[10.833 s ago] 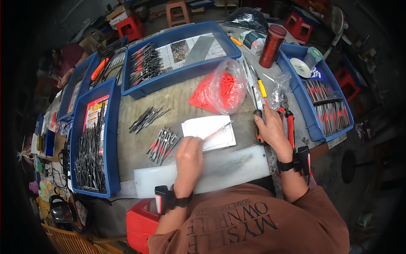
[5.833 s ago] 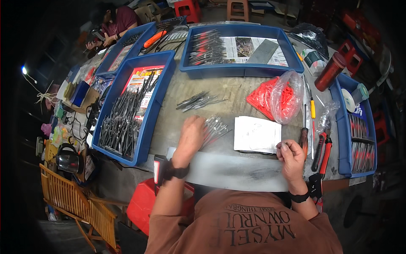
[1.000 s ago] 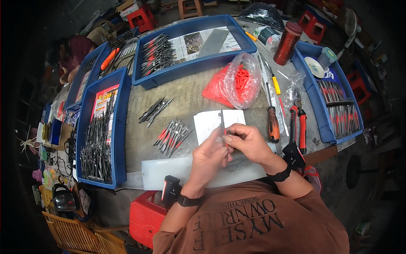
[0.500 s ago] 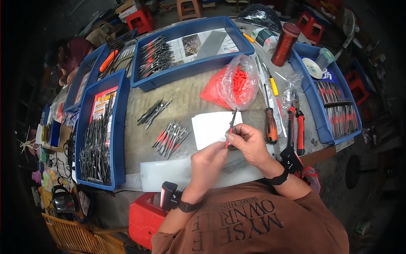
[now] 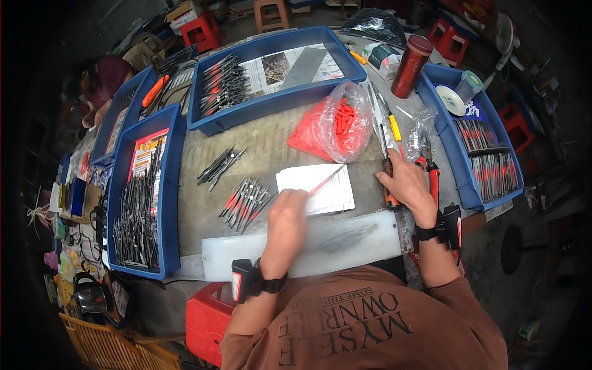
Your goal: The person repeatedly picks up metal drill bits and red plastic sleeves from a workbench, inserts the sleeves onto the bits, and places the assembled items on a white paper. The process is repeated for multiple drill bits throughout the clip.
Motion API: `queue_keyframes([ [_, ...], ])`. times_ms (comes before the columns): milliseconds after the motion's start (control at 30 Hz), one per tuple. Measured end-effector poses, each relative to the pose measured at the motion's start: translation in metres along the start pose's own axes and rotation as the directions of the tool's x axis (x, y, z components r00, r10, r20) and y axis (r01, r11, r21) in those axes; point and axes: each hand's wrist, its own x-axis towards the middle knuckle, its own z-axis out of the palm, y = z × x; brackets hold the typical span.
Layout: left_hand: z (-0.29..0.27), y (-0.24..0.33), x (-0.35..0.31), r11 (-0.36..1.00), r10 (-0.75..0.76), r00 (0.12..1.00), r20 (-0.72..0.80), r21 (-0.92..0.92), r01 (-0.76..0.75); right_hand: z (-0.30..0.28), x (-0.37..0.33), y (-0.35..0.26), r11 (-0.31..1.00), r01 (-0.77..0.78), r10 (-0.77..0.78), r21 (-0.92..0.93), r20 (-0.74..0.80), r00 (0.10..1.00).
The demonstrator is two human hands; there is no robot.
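My left hand (image 5: pixel 287 222), slightly blurred, is closed on a slim metal piece with a red sleeve (image 5: pixel 324 181), which slants up to the right over white paper (image 5: pixel 330 196). Farther right, my right hand (image 5: pixel 408 186) has its thumb and fingers around the black-and-orange handle of a screwdriver (image 5: pixel 391 200), whose shaft points away from me. Red-handled pliers (image 5: pixel 434 179) lie beside that hand, partly hidden by it. Left of the paper rest a bunch of red-and-dark slim pieces (image 5: pixel 248 203) and a bunch of plain dark ones (image 5: pixel 222 165).
Behind the paper stands a clear bag of small red sleeves (image 5: pixel 345 120). Blue trays at the left (image 5: pixel 171 216), back (image 5: pixel 213 126) and right (image 5: pixel 472 194) hold slim pieces. A whitish board (image 5: pixel 240 253) lies along the near edge. A red flask (image 5: pixel 412 68) stands behind a yellow-handled tool (image 5: pixel 394 128).
My hands have come apart. The right has let go of the slim piece and moved right onto the screwdriver. The left has kept the piece and shifted slightly left, tilting it over the paper.
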Motion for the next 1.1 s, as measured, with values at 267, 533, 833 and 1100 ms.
queue_keyframes([
  [267,0.009,-0.008,-0.001,1.000,-0.003,0.998,0.056,0.022,0.001,-0.005,0.012,-0.007,0.204,0.090,0.061,0.975,-0.104,0.993],
  [533,0.012,-0.013,0.000,1.000,-0.001,0.999,0.044,0.031,0.000,0.007,0.016,-0.089,-0.089,0.118,-0.102,0.989,-0.127,0.987],
  [833,0.010,-0.008,0.002,0.998,0.005,0.999,0.048,0.060,-0.008,-0.010,0.026,-0.115,0.150,0.616,-0.231,0.773,-0.578,0.782],
  [1100,0.008,-0.007,0.000,0.999,0.018,0.997,0.079,0.036,-0.021,-0.018,0.028,-0.111,0.052,0.484,-0.216,0.873,-0.464,0.859],
])
